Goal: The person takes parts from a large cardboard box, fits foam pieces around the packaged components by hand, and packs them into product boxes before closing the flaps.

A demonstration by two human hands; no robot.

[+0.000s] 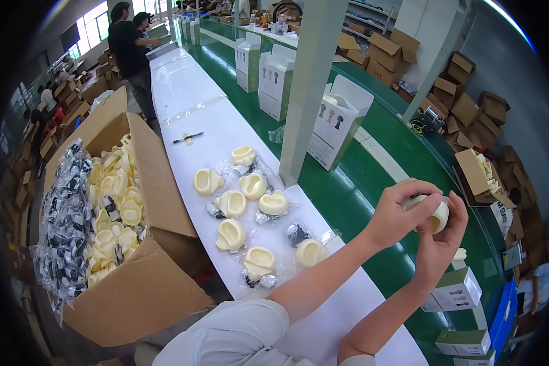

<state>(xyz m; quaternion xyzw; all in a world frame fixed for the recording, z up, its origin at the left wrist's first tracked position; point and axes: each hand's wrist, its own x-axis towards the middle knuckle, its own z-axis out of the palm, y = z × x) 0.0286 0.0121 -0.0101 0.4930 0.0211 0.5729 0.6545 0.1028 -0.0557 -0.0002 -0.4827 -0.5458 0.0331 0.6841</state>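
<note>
Out over the green conveyor belt, both hands grip one rounded cream plastic part [438, 218]. My left hand [394, 210] has its fingers over the top and the thumb pressed along the near face. My right hand [440, 249] wraps it from below and the right; its fingers hide much of the part's outline. Nearest on the white worktable lies a similar cream cup-shaped piece [311, 252], beside a clear bag of dark small parts [297, 233]. Several more cream pieces [231, 234] sit further left, some on clear bags.
A big open carton [165, 189] at left holds cream parts and bagged dark pieces [64, 232]. White-green boxes [329, 137] stand along the belt [378, 177]. A pale post [304, 91] rises beside the table. A pen [188, 138] lies further up. Two people [128, 55] stand beyond.
</note>
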